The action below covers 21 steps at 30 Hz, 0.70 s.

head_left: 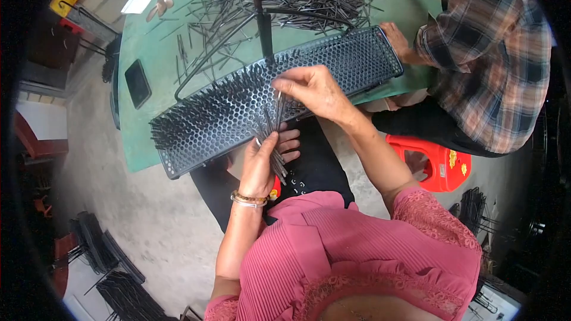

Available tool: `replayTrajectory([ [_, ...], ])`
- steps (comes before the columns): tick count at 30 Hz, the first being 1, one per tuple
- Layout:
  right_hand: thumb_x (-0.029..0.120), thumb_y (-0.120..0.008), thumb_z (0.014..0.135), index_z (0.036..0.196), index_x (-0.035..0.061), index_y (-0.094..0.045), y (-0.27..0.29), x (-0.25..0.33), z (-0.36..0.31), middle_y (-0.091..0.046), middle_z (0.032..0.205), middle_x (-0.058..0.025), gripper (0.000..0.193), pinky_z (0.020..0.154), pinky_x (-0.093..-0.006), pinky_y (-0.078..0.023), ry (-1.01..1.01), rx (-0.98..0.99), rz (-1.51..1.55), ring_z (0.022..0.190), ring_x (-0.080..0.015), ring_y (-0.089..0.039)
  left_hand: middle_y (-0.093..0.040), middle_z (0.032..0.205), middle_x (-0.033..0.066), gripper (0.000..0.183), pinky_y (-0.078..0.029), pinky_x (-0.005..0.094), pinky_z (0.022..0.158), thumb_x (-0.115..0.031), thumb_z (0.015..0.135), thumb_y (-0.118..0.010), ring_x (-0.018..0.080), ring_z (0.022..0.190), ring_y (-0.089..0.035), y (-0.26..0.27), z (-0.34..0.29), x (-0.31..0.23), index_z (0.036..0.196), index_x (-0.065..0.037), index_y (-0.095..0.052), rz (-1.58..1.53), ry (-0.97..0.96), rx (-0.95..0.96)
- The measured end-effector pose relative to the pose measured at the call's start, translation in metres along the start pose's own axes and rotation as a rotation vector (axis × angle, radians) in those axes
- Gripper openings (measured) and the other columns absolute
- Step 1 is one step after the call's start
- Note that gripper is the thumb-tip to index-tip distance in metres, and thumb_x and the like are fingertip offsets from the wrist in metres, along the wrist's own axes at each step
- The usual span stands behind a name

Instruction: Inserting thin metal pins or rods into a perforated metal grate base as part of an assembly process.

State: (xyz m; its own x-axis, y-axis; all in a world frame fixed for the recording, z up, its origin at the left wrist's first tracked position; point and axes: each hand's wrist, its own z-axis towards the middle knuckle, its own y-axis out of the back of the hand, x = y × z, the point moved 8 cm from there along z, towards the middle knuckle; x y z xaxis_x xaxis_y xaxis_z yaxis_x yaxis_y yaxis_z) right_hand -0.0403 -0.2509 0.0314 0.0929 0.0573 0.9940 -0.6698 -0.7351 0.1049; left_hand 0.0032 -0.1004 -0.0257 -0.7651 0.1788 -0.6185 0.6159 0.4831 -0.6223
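A long dark tray point(196, 150) pierced with rows of round holes lies tilted across the table's near edge, over my lap. Many thin dark metal rods point(205, 104) stand in its holes, mostly along the left and far side. My left hand point(260, 157) is closed around a loose bundle of the same thin rods point(278, 169), just short of the tray's near edge. Above the tray's middle, my right hand point(318, 92) pinches a single rod between thumb and fingers, its lower end close to the bundle. Which hole lies beneath it cannot be made out.
A big heap of loose rods point(309, 0) covers the far side of the green table point(140, 137). A black phone point(138, 83) lies left. Bent frame bars point(266, 35) rise over the tray. A co-worker's hand point(397, 41) rests at its right end, near a red stool point(449, 166).
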Motion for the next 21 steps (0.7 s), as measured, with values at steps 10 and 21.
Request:
replayTrajectory([
  [10, 0.011, -0.062, 0.082, 0.088, -0.0008, -0.066, 0.024, 0.055, 0.035, -0.065, 0.08, -0.0087, 0.014, 0.064, -0.027, -0.047, 0.568, -0.228, -0.461, 0.074, -0.0168, -0.061, -0.063, 0.095, 0.0167, 0.027, -0.051, 0.0257, 0.058, -0.014, 0.094, -0.044, 0.0157, 0.072, -0.06, 0.004, 0.003, 0.009, 0.113, 0.004, -0.049, 0.04, 0.062, 0.006],
  [21, 0.009, -0.062, 0.081, 0.087, -0.001, -0.066, 0.009, 0.047, 0.043, -0.065, 0.081, -0.0107, 0.012, 0.066, -0.0284, -0.049, 0.573, -0.146, -0.431, 0.075, -0.0198, -0.064, -0.064, 0.092, 0.0134, 0.028, -0.05, 0.0251, 0.06, -0.015, 0.091, -0.05, 0.0148, 0.071, -0.059, 0.008, 0.002, 0.007, 0.113, 0.003, -0.051, 0.013, 0.06, -0.016],
])
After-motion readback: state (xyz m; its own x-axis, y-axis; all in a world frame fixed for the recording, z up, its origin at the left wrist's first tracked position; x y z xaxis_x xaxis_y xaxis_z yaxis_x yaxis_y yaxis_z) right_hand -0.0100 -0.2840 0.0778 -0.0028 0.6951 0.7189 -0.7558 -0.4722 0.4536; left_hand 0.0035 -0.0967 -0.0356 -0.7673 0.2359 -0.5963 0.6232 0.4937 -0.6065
